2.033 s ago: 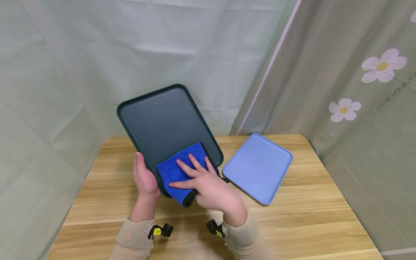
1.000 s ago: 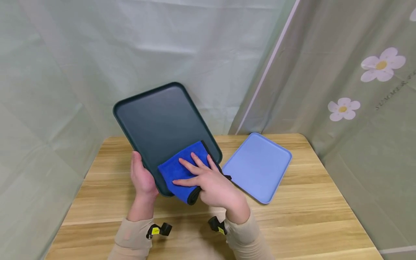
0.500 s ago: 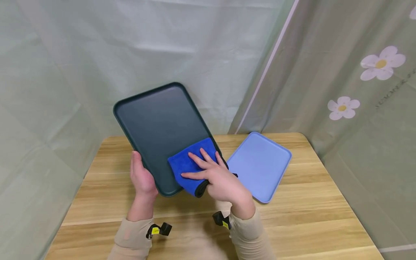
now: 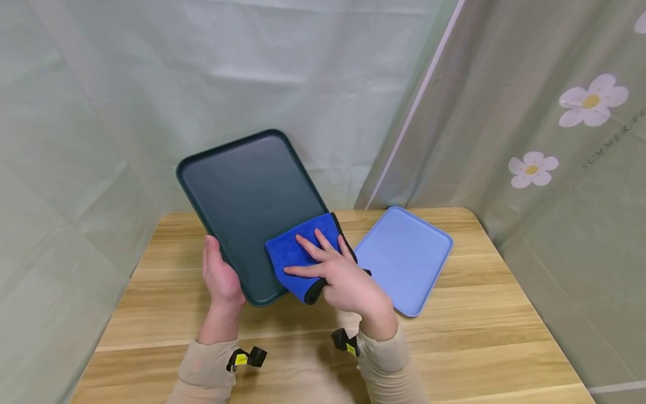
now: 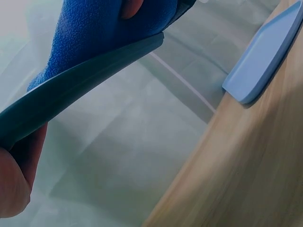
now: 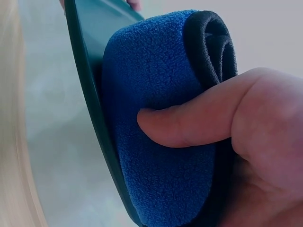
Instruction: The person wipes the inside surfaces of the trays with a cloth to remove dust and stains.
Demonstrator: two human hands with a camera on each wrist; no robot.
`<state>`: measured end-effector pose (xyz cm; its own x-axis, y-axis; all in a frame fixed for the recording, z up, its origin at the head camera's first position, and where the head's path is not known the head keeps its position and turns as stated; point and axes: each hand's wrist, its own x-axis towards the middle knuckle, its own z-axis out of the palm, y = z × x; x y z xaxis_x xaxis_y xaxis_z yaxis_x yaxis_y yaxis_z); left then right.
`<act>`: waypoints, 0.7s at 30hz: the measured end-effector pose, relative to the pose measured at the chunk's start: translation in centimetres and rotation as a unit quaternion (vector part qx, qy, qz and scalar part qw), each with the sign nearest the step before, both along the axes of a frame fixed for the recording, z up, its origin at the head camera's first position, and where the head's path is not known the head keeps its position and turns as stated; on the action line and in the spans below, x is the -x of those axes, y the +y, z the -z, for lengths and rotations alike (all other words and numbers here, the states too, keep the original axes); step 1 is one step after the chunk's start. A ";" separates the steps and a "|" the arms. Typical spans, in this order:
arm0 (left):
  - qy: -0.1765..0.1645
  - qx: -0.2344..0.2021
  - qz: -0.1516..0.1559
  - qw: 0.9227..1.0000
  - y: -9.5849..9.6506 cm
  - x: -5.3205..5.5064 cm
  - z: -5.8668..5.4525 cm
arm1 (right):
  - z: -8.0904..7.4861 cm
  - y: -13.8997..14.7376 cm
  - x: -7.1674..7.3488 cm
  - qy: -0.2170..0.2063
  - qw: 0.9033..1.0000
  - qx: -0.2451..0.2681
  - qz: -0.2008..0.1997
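A dark green rectangular tray [image 4: 247,185] is held tilted above the table by my left hand [image 4: 222,278], which grips its lower left edge. The thumb lies along the rim, and the other fingers are mostly hidden behind the tray. On the tray's lower right part lies a folded blue cloth [image 4: 289,247] with black edging, pressed by my right hand [image 4: 350,283]. Its fingers are straight and spread over the cloth. In the right wrist view the thumb [image 6: 184,125] rests on the fluffy blue cloth [image 6: 156,71], which is against the tray [image 6: 94,109].
A smaller light blue tray [image 4: 406,258] lies flat on the wooden table [image 4: 484,336] to the right, partly overlapped by the cloth and right hand in the head view. A pale curtain [image 4: 242,67] stands behind the table, and a flowered one [image 4: 555,241] at the right.
My right hand has slid the blue cloth rightward and slightly up across the tray, to its right edge. The left hand and dark green tray have stayed nearly still after a slight leftward shift.
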<state>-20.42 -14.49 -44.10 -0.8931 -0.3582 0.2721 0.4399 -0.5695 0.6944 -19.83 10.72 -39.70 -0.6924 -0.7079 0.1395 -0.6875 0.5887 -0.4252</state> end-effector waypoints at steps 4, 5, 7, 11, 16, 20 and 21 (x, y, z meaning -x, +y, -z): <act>-0.013 -0.007 -0.011 1.000 0.0 0.0 0.0 | 0.1 -0.2 -0.1 0.004 1.000 -0.007 -0.003; -0.017 -0.011 -0.011 1.000 0.0 0.0 0.0 | 0.1 -0.2 -0.1 0.004 1.000 -0.007 -0.004; -0.022 -0.022 -0.013 0.999 0.0 0.0 0.0 | 0.1 -0.3 -0.1 0.005 1.000 -0.009 -0.007; -0.029 -0.047 -0.016 0.998 0.0 -0.1 0.0 | 0.0 -0.6 -0.2 0.000 1.000 -0.010 -0.016; -0.019 -0.057 -0.017 0.998 0.1 0.0 0.0 | 0.0 -1.0 -0.4 -0.001 1.000 -0.012 -0.024; -0.016 -0.043 -0.019 0.999 0.1 0.1 0.0 | 0.0 -1.4 -0.6 0.007 0.999 -0.022 -0.032; -0.015 -0.044 -0.017 0.999 0.1 0.1 0.0 | 0.0 -1.6 -0.7 0.011 0.999 -0.026 -0.035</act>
